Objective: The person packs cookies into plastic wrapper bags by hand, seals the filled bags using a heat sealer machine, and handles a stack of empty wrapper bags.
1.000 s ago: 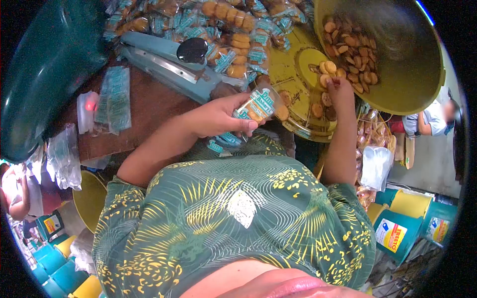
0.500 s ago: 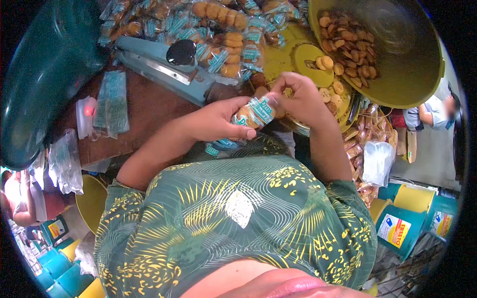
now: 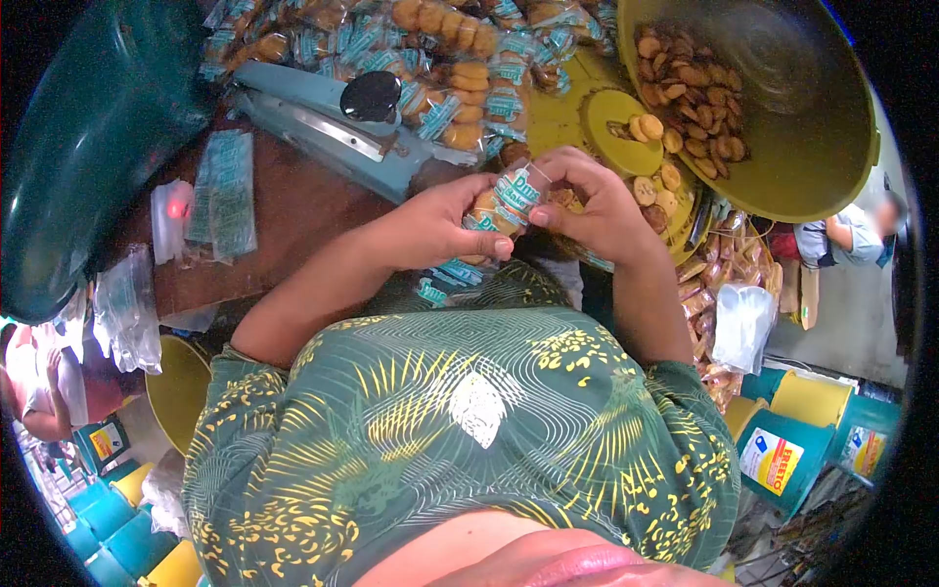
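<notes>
Upright in front of my chest is a small clear bag (image 3: pixel 513 199) with teal lettering and round cookies inside. My left hand (image 3: pixel 430 230) is closed around its lower part, thumb across the front. At the bag's upper right, the fingers of my right hand (image 3: pixel 599 205) grip the edge near the mouth, with fingertips partly hidden. More teal-printed plastic bags (image 3: pixel 458 274) show below my left hand. Loose cookies (image 3: pixel 646 127) lie on an upturned yellow lid just beyond my right hand, and others sit in a yellow container below it.
A blue-grey bag sealer (image 3: pixel 323 122) lies ahead to the left, with filled cookie packs (image 3: pixel 460 98) behind it. A tilted yellow tub (image 3: pixel 802 147) holds many cookies. Flat printed bags (image 3: pixel 223 191) rest on the brown table (image 3: pixel 284 220). A dark green tub (image 3: pixel 88 147) stands far left.
My right hand has come down and turned so its thumb sits against the bag's right side. The bag has tipped more upright, still in my left hand.
</notes>
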`<state>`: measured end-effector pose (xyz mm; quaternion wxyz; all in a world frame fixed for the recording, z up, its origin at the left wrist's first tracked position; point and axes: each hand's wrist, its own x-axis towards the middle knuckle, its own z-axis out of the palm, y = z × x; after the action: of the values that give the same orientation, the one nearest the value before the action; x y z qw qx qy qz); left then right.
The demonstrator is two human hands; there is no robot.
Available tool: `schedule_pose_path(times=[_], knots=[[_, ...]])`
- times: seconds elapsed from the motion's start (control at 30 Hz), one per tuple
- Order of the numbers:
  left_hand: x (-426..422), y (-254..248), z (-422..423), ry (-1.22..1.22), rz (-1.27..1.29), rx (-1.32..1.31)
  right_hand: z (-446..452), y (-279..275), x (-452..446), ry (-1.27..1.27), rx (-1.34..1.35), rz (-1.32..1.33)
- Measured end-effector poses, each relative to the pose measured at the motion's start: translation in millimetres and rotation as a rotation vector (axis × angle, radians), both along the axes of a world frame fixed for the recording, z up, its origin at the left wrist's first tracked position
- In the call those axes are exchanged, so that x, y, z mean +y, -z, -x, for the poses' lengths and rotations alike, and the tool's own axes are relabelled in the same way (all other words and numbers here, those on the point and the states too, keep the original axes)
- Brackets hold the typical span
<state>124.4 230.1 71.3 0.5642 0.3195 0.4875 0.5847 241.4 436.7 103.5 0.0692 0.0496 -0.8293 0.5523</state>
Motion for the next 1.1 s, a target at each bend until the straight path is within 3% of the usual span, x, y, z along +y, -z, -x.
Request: schedule_pose_path(times=[0.07,0.13,0.23,0.33,0.43,0.5,0.6,0.7,0.9,0.97,1.03,1.1], knots=[[0.2,3.2,-0.5,0.008,0.001,-0.053,1.6,-0.5,-2.1,0.020,0.071,-0.067],[-0.4,2.6,-1.5,-0.006,-0.034,0.079,5.4,-1.0,-1.4,0.039,0.149,-0.147],[-1.5,8.3,-1.2,0.033,-0.084,0.113,-0.6,-6.0,-8.9,0.131,-0.013,0.005],[-4.2,-0.1,0.2,0.067,-0.020,0.039,0.2,-13.1,7.0,0.135,-0.024,-0.143],[-5.3,-4.1,1.6,0.055,-0.017,0.026,12.3,-10.9,52.3,0.411,0.132,-0.600],[-6.4,-4.0,1.6,0.048,-0.031,0.028,21.4,10.2,111.7,0.671,-0.010,-0.948],[-7.4,0.1,1.9,0.032,-0.055,0.029,15.4,20.6,150.9,0.718,-0.331,-0.835],[-7.8,5.1,4.5,0.006,-0.093,0.037,7.6,46.8,172.2,0.668,-0.259,-0.997],[-6.2,3.8,5.5,0.025,-0.081,0.039,-12.2,48.8,153.6,0.699,-0.211,-0.609],[-3.4,7.7,6.7,0.031,-0.096,0.076,-3.2,41.8,122.2,0.843,-0.162,-0.060],[-3.7,5.3,6.7,0.035,-0.062,0.055,-6.5,50.1,114.7,0.795,-0.070,-0.083],[-5.1,2.8,6.3,0.034,-0.037,0.043,-15.7,70.3,116.5,0.602,0.035,-0.540]])
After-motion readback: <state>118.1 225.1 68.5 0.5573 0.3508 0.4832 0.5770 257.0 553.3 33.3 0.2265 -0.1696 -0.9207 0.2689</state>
